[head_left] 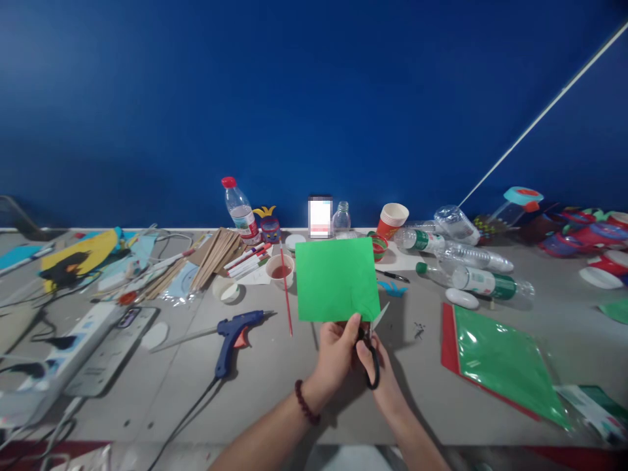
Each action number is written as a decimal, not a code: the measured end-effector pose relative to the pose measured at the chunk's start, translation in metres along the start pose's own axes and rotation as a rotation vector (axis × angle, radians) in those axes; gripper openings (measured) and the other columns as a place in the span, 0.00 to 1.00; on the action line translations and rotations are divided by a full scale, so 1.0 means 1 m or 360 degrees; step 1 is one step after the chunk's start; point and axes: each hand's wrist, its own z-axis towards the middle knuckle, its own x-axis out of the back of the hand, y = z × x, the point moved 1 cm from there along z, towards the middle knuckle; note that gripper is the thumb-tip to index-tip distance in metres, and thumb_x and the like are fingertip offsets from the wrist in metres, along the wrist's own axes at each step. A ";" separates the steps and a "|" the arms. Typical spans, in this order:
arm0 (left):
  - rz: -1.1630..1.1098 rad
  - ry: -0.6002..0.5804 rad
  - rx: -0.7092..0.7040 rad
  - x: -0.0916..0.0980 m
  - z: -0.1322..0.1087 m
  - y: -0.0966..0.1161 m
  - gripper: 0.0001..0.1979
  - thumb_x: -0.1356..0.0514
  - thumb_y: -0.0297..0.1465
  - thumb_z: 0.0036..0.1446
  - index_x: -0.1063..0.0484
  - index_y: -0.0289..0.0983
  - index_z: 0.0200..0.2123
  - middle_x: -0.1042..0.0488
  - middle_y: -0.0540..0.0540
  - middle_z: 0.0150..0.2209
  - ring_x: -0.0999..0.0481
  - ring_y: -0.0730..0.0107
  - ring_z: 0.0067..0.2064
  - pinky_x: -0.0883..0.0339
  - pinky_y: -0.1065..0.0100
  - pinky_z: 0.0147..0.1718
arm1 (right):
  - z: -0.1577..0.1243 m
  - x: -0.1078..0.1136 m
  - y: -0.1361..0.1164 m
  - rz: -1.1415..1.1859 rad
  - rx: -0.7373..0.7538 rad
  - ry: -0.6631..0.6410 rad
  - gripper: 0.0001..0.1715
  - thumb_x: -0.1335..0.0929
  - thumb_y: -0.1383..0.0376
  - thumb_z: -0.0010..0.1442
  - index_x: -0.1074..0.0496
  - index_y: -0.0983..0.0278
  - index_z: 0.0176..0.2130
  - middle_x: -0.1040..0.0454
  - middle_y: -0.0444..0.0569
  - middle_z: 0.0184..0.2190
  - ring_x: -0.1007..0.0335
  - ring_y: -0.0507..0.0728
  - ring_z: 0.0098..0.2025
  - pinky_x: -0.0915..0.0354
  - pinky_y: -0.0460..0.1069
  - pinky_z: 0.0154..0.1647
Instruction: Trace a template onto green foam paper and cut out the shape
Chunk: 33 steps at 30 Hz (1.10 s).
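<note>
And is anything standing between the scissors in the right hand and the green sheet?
Nothing visible. The scissors in the right hand are at the green sheet's lower right corner; the left hand holds the bottom edge close by.

Craft workspace, indoors, hobby-workshop type. Plain blue wall (314, 98) is rising at twelve o'clock behind a grey table (265, 386). At centre, green sheet (336, 278) and scissors (377, 373) are being held. Glue gun (230, 331) is lying at seven o'clock; power strip (86, 337) at eight; wooden sticks (220, 252) between eight and nine. Stacked paper cups (388, 227) are sitting near three; plastic bottles (478, 280) are lying between three and four; bagged coloured sheets (507, 356) at four.
</note>
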 end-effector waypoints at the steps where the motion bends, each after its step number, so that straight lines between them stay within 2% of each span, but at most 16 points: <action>1: -0.0001 0.0001 0.0005 0.000 0.000 0.001 0.26 0.30 0.51 0.37 0.27 0.31 0.18 0.29 0.46 0.19 0.36 0.76 0.21 0.42 0.72 0.22 | 0.000 0.000 0.000 0.0003 0.0011 -0.0009 0.32 0.32 0.42 0.52 0.28 0.61 0.47 0.22 0.54 0.43 0.26 0.66 0.46 0.31 0.57 0.51; 7: -0.0014 0.0000 0.0041 0.004 0.000 -0.001 0.26 0.32 0.50 0.41 0.30 0.32 0.16 0.32 0.48 0.17 0.38 0.76 0.19 0.45 0.72 0.20 | 0.004 -0.004 -0.001 0.0053 -0.0024 -0.0057 0.33 0.32 0.41 0.52 0.29 0.61 0.47 0.22 0.53 0.43 0.26 0.66 0.45 0.30 0.56 0.47; 14: -0.0049 0.0088 0.0002 0.006 0.005 -0.003 0.24 0.30 0.49 0.39 0.29 0.32 0.17 0.32 0.48 0.17 0.38 0.77 0.20 0.45 0.72 0.20 | 0.007 -0.007 0.006 0.0069 -0.0063 -0.0061 0.29 0.31 0.46 0.53 0.28 0.60 0.48 0.22 0.53 0.42 0.25 0.65 0.45 0.30 0.55 0.48; 19: -0.0076 0.0082 -0.0003 0.005 0.004 -0.002 0.24 0.30 0.48 0.39 0.29 0.32 0.18 0.31 0.48 0.18 0.37 0.77 0.20 0.43 0.72 0.21 | 0.007 -0.006 0.013 0.0115 -0.0078 -0.0056 0.25 0.31 0.47 0.54 0.28 0.60 0.45 0.22 0.52 0.43 0.25 0.63 0.44 0.29 0.54 0.45; 26: -0.0040 0.0070 -0.0003 0.006 0.005 -0.005 0.24 0.31 0.49 0.39 0.29 0.32 0.18 0.31 0.48 0.18 0.38 0.76 0.21 0.43 0.72 0.21 | 0.008 -0.007 0.012 0.0133 -0.0131 -0.0020 0.29 0.30 0.46 0.51 0.27 0.61 0.46 0.21 0.52 0.41 0.25 0.64 0.44 0.29 0.54 0.44; 33: -0.0025 0.0064 0.0014 0.007 0.005 -0.005 0.25 0.31 0.50 0.39 0.29 0.32 0.18 0.31 0.48 0.18 0.38 0.76 0.21 0.43 0.72 0.22 | 0.008 -0.008 0.015 0.0188 -0.0133 0.0008 0.25 0.29 0.49 0.51 0.27 0.61 0.43 0.21 0.53 0.39 0.24 0.65 0.42 0.28 0.55 0.44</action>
